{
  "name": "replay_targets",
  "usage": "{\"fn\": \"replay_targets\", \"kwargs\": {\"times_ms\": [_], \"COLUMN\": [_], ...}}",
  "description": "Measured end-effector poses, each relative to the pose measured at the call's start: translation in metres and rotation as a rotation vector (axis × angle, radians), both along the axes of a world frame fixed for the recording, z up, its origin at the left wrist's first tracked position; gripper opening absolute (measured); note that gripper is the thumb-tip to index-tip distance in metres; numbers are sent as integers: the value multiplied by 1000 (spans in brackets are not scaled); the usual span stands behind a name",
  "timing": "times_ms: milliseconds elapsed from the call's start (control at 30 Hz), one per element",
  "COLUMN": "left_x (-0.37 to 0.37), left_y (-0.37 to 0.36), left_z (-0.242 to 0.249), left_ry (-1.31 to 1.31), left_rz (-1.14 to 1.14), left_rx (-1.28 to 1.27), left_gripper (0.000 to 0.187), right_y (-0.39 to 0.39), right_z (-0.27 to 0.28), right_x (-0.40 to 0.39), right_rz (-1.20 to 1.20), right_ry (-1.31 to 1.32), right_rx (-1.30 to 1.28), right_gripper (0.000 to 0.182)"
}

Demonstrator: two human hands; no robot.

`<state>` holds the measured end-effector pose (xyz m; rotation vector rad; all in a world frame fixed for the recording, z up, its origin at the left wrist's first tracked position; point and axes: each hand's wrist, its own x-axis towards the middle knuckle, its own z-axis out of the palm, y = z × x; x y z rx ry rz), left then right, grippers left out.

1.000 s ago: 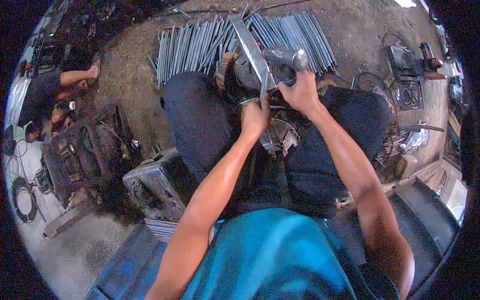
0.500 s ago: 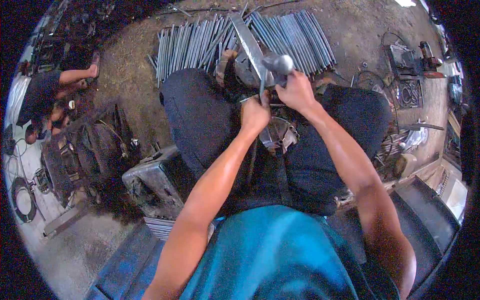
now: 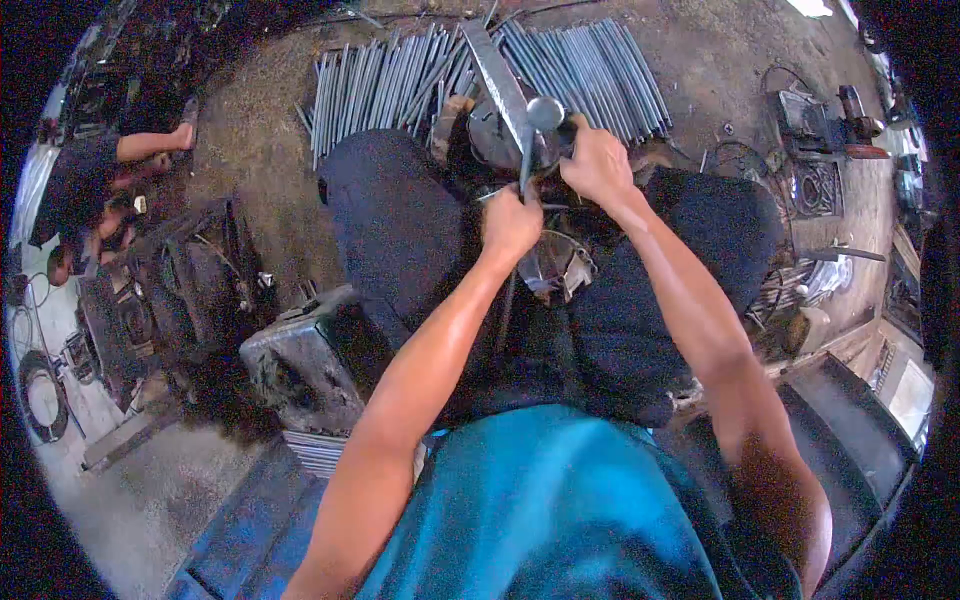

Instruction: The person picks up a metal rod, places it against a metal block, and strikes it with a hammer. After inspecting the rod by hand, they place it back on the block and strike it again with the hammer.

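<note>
A long, flat metal blade (image 3: 494, 72) points away from me, its narrow end in my left hand (image 3: 512, 222), which is closed round it. My right hand (image 3: 600, 165) grips a hammer (image 3: 545, 113) by its handle. The round, shiny hammer head overlaps the blade's right edge in this view. Under the blade, between my knees, sits a dark, rounded metal block (image 3: 487, 140), partly covered by blade and hands. Nearer to me, a round metal piece (image 3: 552, 265) lies between my thighs.
Many metal rods (image 3: 590, 80) lie side by side on the dirt floor ahead. At left is a worn metal box (image 3: 305, 365), and beyond it another person's bare leg (image 3: 150, 145). A machine with a reddish disc (image 3: 864, 151) stands at right.
The hammer head has shifted slightly up and left and looks sharper. My right hand has risen a little with it. The blade and my left hand are nearly where they were.
</note>
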<state>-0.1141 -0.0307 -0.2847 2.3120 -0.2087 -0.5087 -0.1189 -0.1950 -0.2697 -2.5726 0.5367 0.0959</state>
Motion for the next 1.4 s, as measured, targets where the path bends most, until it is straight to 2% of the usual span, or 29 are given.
{"fn": "replay_targets", "kwargs": {"times_ms": [100, 167, 233, 267, 300, 367, 400, 433, 500, 633, 700, 733, 833, 867, 900, 967, 1000, 1033, 1100, 1267, 1367, 1400], "left_x": [3, -1, 2, 1, 0, 0, 5, 2, 4, 3, 4, 4, 5, 2, 1, 2, 4, 4, 2, 1, 4, 8], "left_y": [-2, 1, 1, 2, 3, 3, -4, -4, -3, 1, 2, 2, 0, -1, -3, -2, -2, -2, 0, 1, 5, 7], "left_z": [1, 1, -4, -10, -11, -13, 19, 17, 9, -8, -10, -7, 5, 11, 14, 3, 3, 3, 1, -10, -10, -7], "left_ry": [59, 98, 161, 79, 80, 33, 170, 166, 83, 111, 56, 57, 120, 94, 66, 87, 89, 94, 91, -38, -11, 111], "left_rz": [11, 40, 23, 22, 24, 8, 16, 10, 29, 28, 11, 19, -3, 17, 38, 20, 6, -3, 7, 48, 44, 20], "left_rx": [-3, 5, 10, -9, -2, 22, 68, 64, 51, 56, 32, 32, 79, 90, 97, 127, 131, 135, 130, 33, -79, -99], "left_gripper": [44, 43, 43, 43, 43, 47, 47, 47, 48, 50, 49, 49, 43, 43, 43, 42, 42, 41, 42, 45, 48, 48], "right_y": [-10, -12, -13, -9, -6, -3, 1, 3, -2, -7, -7, 0, -1, -4, -3, -2, -1, -4, -10, -17, -17, -19], "right_z": [-9, -6, 0, 3, -2, -12, 3, -6, -5, 3, 16, 18, -14, -26, -22, -13, -9, -5, 4, 4, 17, 16], "right_x": [2, -2, -3, -7, -10, -15, -8, -4, 6, 7, 2, 3, -8, -10, -8, -4, -4, 0, 1, 0, -1, 0], "right_rz": [-66, -84, -15, 22, 21, 51, -66, -56, -40, -18, 22, -17, 43, -5, -9, -13, -31, -27, -62, -91, -135, -132], "right_ry": [-126, -119, -387, -551, -550, -278, 90, -44, 1, -155, -481, -659, -520, -298, -303, -20, -151, -155, 15, -120, -180, -185], "right_rx": [93, 164, 79, 157, 164, 87, 191, 168, 154, 199, 162, 343, 291, 267, 265, 187, 180, 178, 185, 239, 287, 280], "right_gripper": [47, 52, 49, 47, 47, 47, 50, 46, 46, 51, 47, 43, 43, 44, 44, 47, 49, 49, 48, 54, 58, 59]}}
